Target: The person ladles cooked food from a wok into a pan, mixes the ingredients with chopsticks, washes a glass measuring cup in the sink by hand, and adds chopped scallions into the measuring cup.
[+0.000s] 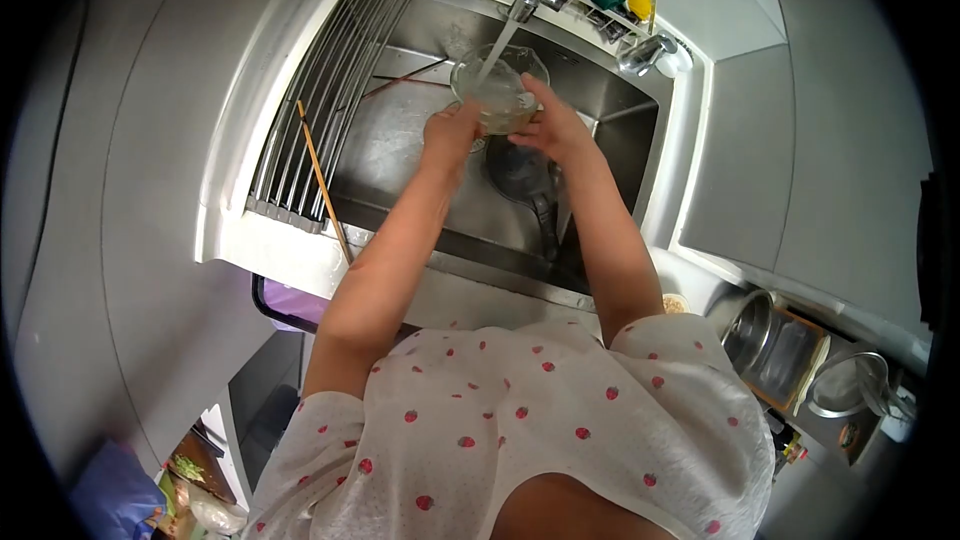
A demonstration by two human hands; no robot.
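Bowl (487, 108), clear glass, is sitting in both hands above the sink (395, 155), towards its back edge and right of the rack. Tap (525, 5) is running; the stream is falling into the bowl. Left hand (452, 132) is gripping the near-left side of the rim, fingers closed and a bit blurred. Right hand (550, 122) is gripping the right side, thumb up by the rim, other fingers curling lower down. Dark round pan (519, 172) is lying in the sink below the hands, right of centre, handle pointing at the front edge. Drying rack (328, 90) is spanning the left end of the sink. One light-brown stick (316, 168) is lying over the rack at a slant, near end reaching the desk (282, 252) strip at the sink's front-left corner. Darker stick (405, 77) is lying further back, right of the rack. Yellow item (640, 2) is sitting behind the sink, right of the tap.
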